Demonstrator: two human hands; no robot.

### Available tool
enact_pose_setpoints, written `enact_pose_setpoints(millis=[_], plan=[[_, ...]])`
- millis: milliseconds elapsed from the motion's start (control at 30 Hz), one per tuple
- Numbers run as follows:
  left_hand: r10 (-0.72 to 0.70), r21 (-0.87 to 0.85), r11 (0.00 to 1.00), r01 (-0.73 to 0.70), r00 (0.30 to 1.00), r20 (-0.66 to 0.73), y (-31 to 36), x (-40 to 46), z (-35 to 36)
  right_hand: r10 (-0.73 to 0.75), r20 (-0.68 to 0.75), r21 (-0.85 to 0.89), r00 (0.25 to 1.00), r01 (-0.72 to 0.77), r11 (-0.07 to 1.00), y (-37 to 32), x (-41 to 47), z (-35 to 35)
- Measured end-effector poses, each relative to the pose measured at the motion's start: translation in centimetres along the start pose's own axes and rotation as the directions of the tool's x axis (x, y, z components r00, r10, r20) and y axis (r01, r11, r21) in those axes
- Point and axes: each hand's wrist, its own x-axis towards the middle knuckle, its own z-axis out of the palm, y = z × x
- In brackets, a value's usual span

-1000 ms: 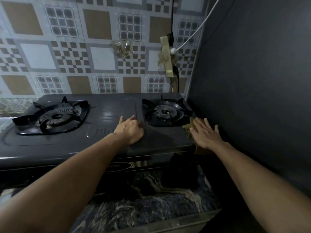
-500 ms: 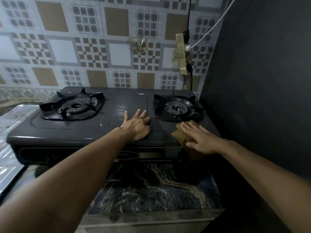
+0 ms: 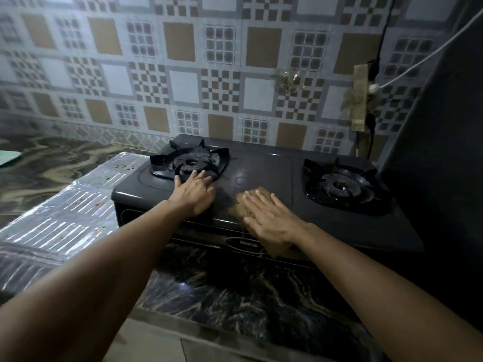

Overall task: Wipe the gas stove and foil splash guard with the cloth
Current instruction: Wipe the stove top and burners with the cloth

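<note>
so the right hand (image 3: pixel 271 218) is laid flat on the brown cloth (image 3: pixel 241 209), fingers straight and close together, pressing it down onto the top of the black gas stove (image 3: pixel 264 168) in the middle strip between the two burners. the cloth pokes out past the fingertips (image 3: pixel 257 195) toward the back and to their left, and a bit of it hangs over the stove's front edge under the heel of the palm, right by the oval logo badge. the left hand (image 3: pixel 194 193) is palm down on the stove too, fingers spread and relaxed, holding nothing, tips touching the near edge of the left burner grate (image 3: pixel 190 162). the two hands are near each other but not touching, and the cloth sits just beside the left hand without being under it. the right burner (image 3: pixel 339 185) is well off to the right of the cloth. the foil splash guard (image 3: pixel 65 212) lies flat on the counter to the left of the stove, shiny and ribbed with some crumbs and reddish specks on it. the stove sits on a dark marbled countertop (image 3: pixel 235 296), patterned tile wall (image 3: pixel 183 74) behind it.
</note>
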Motion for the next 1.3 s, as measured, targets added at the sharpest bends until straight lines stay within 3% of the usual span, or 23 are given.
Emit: enact_pose_setpoints(millis=[200, 333, 433, 567, 667, 833, 1133, 1300], plan=[[-0.321, -0.113, 0.944, 0.311, 0.943, -0.083, -7.6, -1.3, -1.5, -0.044, 0.001, 0.006, 0.999, 0.044, 0.999, -1.3, 3.9, 0.0], [-0.518, -0.209, 0.847, 0.489, 0.847, -0.119, -11.7, -2.4, -2.3, -0.131, -0.038, -0.008, 0.991, 0.131, 0.991, -4.1, 7.4, 0.6], [-0.639, -0.391, 0.731, 0.559, 0.762, -0.105, -14.2, -3.4, -2.7, -0.221, -0.076, -0.01, 0.972, 0.221, 0.975, -7.3, 9.9, 0.6], [-0.678, -0.646, 0.559, 0.52, 0.735, 0.006, -16.6, -3.8, -2.5, -0.303, -0.094, -0.047, 0.948, 0.3, 0.953, -11.7, 13.4, 1.0], [-0.671, -0.858, 0.323, 0.4, 0.736, 0.09, -17.2, -4.5, -2.8, -0.348, -0.102, -0.031, 0.932, 0.347, 0.937, -14.2, 16.4, 1.0], [-0.618, -0.923, 0.13, 0.361, 0.758, 0.209, -18.7, -5.3, -2.9, -0.356, -0.045, 0.002, 0.933, 0.357, 0.934, -18.4, 20.8, 0.7], [-0.596, -0.909, 0.048, 0.414, 0.742, 0.306, -21.6, -4.8, -1.6, -0.444, -0.047, -0.047, 0.895, 0.442, 0.896, -21.6, 25.1, 0.2], [-0.708, -0.93, 0.12, 0.348, 0.687, 0.166, -20.7, -4.3, -1.7, -0.572, -0.07, -0.073, 0.817, 0.568, 0.82, -20.0, 23.2, 0.9]])
